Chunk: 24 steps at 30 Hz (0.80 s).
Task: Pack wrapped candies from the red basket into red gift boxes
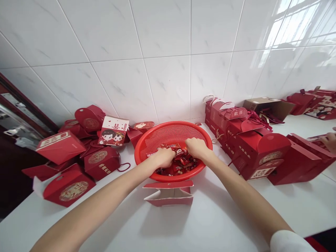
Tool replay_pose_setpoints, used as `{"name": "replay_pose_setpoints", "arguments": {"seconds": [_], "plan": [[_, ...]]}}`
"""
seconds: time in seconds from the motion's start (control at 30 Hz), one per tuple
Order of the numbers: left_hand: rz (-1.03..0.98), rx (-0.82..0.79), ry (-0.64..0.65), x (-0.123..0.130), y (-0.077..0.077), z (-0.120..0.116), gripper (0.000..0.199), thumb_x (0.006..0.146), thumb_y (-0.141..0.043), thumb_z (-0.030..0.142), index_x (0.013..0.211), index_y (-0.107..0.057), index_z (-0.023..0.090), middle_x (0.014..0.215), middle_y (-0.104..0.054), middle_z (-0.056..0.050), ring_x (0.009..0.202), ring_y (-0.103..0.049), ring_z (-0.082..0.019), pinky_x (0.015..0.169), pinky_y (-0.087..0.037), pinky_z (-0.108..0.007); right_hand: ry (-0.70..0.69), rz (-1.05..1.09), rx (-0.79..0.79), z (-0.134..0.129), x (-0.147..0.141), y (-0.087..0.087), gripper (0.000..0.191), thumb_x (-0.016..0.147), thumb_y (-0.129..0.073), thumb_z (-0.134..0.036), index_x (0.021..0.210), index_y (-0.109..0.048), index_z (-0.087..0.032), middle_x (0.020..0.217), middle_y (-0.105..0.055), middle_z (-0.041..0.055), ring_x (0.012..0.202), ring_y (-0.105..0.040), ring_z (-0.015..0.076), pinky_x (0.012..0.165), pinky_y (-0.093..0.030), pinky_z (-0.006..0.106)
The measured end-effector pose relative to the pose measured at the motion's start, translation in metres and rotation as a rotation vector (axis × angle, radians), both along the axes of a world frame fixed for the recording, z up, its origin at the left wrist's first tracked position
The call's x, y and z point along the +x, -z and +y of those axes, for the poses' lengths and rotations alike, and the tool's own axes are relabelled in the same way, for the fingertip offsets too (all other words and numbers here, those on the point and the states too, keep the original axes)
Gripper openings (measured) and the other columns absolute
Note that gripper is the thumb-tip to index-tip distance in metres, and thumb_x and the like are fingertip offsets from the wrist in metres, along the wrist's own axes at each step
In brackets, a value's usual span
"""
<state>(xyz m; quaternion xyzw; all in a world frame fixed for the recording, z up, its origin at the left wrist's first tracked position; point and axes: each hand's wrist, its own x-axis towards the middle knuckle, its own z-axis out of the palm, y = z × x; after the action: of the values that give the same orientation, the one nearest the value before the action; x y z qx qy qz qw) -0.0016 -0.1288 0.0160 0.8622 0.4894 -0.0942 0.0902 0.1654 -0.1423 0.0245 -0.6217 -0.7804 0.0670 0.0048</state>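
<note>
Closest to me, an open red bag (173, 201) stands on the white tabletop (210, 217), mouth up, just in front of the basket (170, 178). In the basket lie the red packets (181, 161), and both hands are down among them: the left hand (166, 157) curled at the left of the heap, the right hand (195, 147) curled at the right. Their fingertips are hidden, so I can't tell whether either one grips a packet. The step in hand looks like sorting or picking out packets; the next move calls for a sure pinch and a lift clear of the rim. Farther off, red boxes (101, 161) crowd the left, bags (244, 154) line the right, and the tiled wall (168, 87) rises behind
</note>
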Motion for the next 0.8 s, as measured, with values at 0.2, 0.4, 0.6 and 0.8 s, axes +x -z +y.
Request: {"name": "replay_pose_setpoints", "arguments": {"seconds": [0.2, 0.4, 0.6, 0.8], "plan": [[-0.183, 0.11, -0.06, -0.005, -0.005, 0.009, 0.033, 0.079, -0.05, 0.004, 0.095, -0.076, 0.02, 0.095, -0.077, -0.012, 0.094, -0.071, -0.028, 0.084, -0.053, -0.034, -0.062, 0.144, 0.042, -0.003, 0.001, 0.006, 0.017, 0.095, -0.05, -0.019, 0.103, -0.065, -0.018, 0.105, -0.073, 0.0105, 0.096, -0.068, 0.0252, 0.069, -0.041, 0.029], [-0.676, 0.111, -0.052, -0.01, -0.006, 0.01, 0.042, 0.084, -0.046, 0.009, 0.118, -0.068, 0.019, 0.119, -0.073, -0.007, 0.098, -0.07, -0.021, 0.093, -0.055, -0.034, -0.117, 0.473, 0.075, -0.001, 0.005, 0.014, 0.022, 0.093, -0.06, -0.028, 0.113, -0.057, -0.018, 0.1, -0.073, 0.0064, 0.091, -0.067, 0.0211, 0.073, -0.041, 0.027], [-0.936, -0.06, -0.042, -0.011, -0.004, 0.006, 0.039, 0.085, -0.061, 0.026, 0.123, -0.057, 0.018, 0.114, -0.069, -0.009, 0.082, -0.072, -0.018, 0.078, -0.059, -0.033, -0.063, 0.742, 0.102, -0.001, 0.006, 0.014, 0.018, 0.091, -0.062, -0.025, 0.107, -0.06, -0.018, 0.094, -0.073, 0.0045, 0.085, -0.067, 0.018, 0.072, -0.042, 0.025], [-0.736, -0.024, -0.053, -0.014, -0.003, 0.01, 0.031, 0.083, -0.058, 0.02, 0.114, -0.059, 0.018, 0.101, -0.072, -0.006, 0.086, -0.071, -0.02, 0.077, -0.056, -0.031, 0.0, 0.713, 0.151, -0.001, 0.008, 0.012, 0.006, 0.079, -0.067, -0.017, 0.082, -0.063, -0.019, 0.074, -0.066, -0.0007, 0.072, -0.06, 0.0154, 0.063, -0.037, 0.024]]}}
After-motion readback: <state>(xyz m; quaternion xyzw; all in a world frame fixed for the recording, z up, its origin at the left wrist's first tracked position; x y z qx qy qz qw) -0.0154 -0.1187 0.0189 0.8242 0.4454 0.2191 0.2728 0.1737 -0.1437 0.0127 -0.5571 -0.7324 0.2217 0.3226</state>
